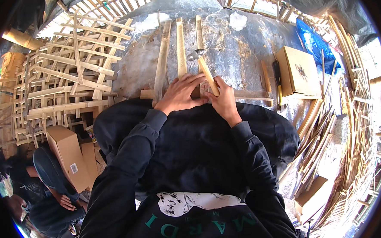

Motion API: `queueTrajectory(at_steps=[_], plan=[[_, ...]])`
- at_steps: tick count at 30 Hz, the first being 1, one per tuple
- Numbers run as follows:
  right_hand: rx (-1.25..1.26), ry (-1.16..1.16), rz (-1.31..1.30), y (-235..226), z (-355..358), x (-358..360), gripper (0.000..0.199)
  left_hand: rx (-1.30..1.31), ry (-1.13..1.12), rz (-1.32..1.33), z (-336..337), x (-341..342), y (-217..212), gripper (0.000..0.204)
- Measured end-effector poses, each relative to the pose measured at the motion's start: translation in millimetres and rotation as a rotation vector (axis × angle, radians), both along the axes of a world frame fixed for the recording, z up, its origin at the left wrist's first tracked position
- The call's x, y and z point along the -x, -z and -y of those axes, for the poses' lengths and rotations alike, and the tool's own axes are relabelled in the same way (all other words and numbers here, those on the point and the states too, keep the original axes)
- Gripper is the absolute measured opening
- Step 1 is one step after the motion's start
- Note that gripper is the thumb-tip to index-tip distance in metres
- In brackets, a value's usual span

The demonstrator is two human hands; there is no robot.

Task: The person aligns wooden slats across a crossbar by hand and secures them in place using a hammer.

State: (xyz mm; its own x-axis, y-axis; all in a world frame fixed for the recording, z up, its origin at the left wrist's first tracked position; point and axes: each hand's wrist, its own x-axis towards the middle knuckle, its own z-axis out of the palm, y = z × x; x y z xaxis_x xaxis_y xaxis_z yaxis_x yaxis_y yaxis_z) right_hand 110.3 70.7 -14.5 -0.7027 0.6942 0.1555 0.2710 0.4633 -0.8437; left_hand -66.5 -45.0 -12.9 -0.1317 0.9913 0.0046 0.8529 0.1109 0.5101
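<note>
My right hand (225, 101) is closed round the wooden handle of a hammer (210, 77). Its metal head points away from me, over the right upright bamboo strip (199, 32). Beside it my left hand (178, 95) curls over the near end of the middle bamboo strip (180, 46), fingers and thumb reaching toward the hammer handle. Whether a nail sits between those fingertips is hidden. A third bamboo strip (161, 62) lies to the left, slightly slanted. The strips' near ends meet a crosswise wooden piece (254, 95) by my lap, partly covered by my hands.
Stacked bamboo lattices (67, 69) fill the left. A cardboard box (298, 72), a black-and-yellow tool (278, 82) and a blue tarp (320, 43) are at the right, near many loose strips (316, 142). Another person (52, 191) sits at lower left by a tall box (69, 157).
</note>
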Motion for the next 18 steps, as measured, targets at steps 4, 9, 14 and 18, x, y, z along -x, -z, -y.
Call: queueTrajectory(at_steps=[4, 9, 14, 18], plan=[[0.034, -0.010, -0.071, 7, -4, -2, 0.038, -0.011, 0.022, -0.002, -1, -1, -6, 0.089], [0.044, -0.019, 0.001, -1, -1, -2, 0.039, 0.007, 0.005, -0.020, 0, -2, -3, 0.086], [0.066, -0.072, -0.069, -2, -2, 3, 0.038, -0.002, 0.017, -0.028, 1, 1, 0, 0.086], [0.061, -0.074, -0.052, 0, -2, 4, 0.037, -0.031, 0.024, -0.023, 1, 0, 2, 0.082]])
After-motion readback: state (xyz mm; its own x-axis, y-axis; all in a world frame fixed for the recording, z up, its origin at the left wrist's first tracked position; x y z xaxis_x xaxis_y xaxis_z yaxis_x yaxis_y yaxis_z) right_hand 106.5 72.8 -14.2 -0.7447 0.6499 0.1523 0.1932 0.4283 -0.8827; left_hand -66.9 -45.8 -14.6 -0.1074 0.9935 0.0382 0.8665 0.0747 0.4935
